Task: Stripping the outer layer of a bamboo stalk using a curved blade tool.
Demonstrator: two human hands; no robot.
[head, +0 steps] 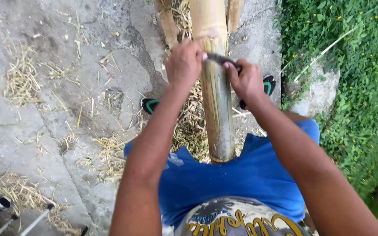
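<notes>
Bamboo pole [216, 109], one, under one dark blade [222, 59] clenched by left hand [183, 65] and right hand [246, 82].

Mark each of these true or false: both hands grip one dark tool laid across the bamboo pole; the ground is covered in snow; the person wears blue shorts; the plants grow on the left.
1. Left hand and right hand grip a dark tool across the bamboo pole. True.
2. Snow covers the ground. False: bare concrete ground with scattered bamboo shavings.
3. The person wears blue shorts. True.
4. The green plants grow on the left. False: they are on the right.
</notes>
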